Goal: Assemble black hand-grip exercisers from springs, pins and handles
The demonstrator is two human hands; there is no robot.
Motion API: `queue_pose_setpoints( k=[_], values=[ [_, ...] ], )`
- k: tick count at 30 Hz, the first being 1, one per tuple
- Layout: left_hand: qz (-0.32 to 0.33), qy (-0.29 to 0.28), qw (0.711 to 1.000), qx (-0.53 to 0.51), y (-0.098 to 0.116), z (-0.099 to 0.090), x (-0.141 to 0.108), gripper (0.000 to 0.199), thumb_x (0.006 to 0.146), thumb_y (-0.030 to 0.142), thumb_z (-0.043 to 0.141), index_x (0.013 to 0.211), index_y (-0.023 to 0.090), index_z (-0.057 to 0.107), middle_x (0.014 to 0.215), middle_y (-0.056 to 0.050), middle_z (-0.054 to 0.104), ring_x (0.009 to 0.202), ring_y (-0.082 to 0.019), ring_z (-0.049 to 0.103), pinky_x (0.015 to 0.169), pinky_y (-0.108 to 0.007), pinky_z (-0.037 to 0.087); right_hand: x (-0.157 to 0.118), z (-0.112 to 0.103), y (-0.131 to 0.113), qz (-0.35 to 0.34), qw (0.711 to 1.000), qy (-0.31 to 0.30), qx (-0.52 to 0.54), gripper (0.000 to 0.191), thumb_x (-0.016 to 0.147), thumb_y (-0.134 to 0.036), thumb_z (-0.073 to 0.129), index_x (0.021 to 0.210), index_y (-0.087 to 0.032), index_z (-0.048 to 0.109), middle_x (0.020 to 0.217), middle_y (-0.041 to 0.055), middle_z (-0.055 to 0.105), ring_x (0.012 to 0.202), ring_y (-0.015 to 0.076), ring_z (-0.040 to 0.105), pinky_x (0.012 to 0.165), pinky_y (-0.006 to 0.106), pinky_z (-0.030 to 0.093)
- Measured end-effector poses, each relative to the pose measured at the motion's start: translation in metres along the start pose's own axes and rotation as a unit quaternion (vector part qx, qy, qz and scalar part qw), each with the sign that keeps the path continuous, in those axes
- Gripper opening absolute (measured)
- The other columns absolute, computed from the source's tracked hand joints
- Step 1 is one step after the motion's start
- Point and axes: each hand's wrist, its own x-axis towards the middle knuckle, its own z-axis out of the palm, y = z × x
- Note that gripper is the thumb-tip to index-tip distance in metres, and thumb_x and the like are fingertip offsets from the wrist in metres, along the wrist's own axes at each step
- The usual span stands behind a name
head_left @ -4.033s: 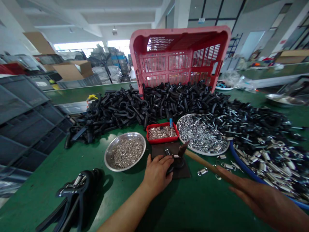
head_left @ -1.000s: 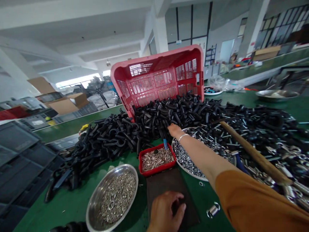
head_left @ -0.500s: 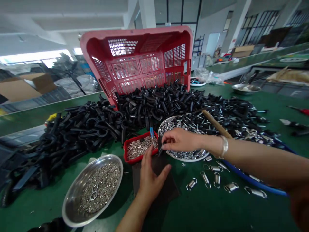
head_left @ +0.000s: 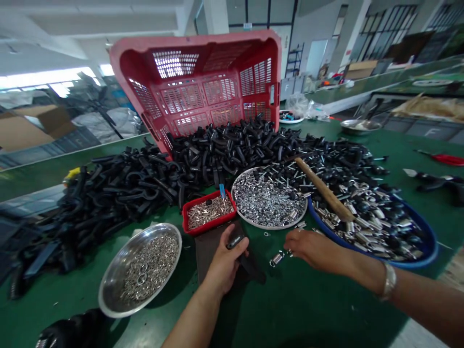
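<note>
Left hand (head_left: pixel 225 261) grips an elongated black plastic piece (head_left: pixel 253 270), best held steady, as the right hand (head_left: pixel 311 249) pinches a small silvery metal part (head_left: pixel 289 253)

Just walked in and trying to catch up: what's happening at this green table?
Someone works bare-handed here. Their left grip holds a black part over a dark plate. Their right grip is down beside a loose spring; whether it pinches another is hard to tell. A wooden handle lies over the blue tub, untouched. Behind, black pieces spill from a tipped red crate.
</note>
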Motion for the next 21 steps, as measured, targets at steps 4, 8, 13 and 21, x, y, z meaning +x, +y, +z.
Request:
queue_pose_setpoints(
  k=[4,8,13,21],
  values=[
    [-0.081,-0.051,0.994,-0.048,-0.004,-0.006,-0.017,0.049,0.061,0.009,0.071,0.107,0.016,0.054,0.105,-0.009,0.062,0.084,-0.014,0.060,0.082,-0.027,0.046,0.008,-0.009,-0.006,0.071,0.970,0.138,0.190,0.021,0.085,-0.033,0.041,0.099,-0.019,0.050,0.093,0.0082,0.060,0.083,0.0175,0.058,0.072,0.033,0.046],
    [-0.035,-0.028,0.996,0.078,0.002,-0.023,-0.020,0.034,0.063,0.026,0.072,0.093,0.014,0.060,0.095,-0.009,0.066,0.076,-0.014,0.061,0.079,-0.031,0.047,0.003,-0.015,-0.023,0.123,0.855,0.071,0.499,0.027,0.087,-0.044,0.036,0.098,-0.020,0.039,0.083,0.0037,0.059,0.061,0.0106,0.055,0.046,0.022,0.040],
    [0.217,0.042,0.882,0.416,0.025,-0.019,-0.012,0.036,0.061,0.036,0.071,0.091,0.017,0.063,0.094,-0.006,0.065,0.086,-0.020,0.059,0.084,-0.034,0.044,-0.004,-0.002,-0.026,0.206,0.750,0.098,0.621,0.031,0.077,-0.047,0.053,0.085,-0.019,0.044,0.058,-0.0072,0.041,0.043,0.0033,0.035,0.036,0.016,0.021],
    [0.203,-0.005,0.801,0.563,-0.016,0.002,-0.014,0.034,0.067,0.043,0.063,0.091,0.020,0.060,0.085,-0.005,0.067,0.080,-0.021,0.062,0.073,-0.032,0.046,-0.085,-0.015,0.005,0.264,0.843,0.138,0.447,0.027,0.082,-0.047,0.044,0.070,-0.023,0.047,0.050,-0.0047,0.041,0.041,0.0088,0.040,0.039,0.022,0.034]
  ],
)
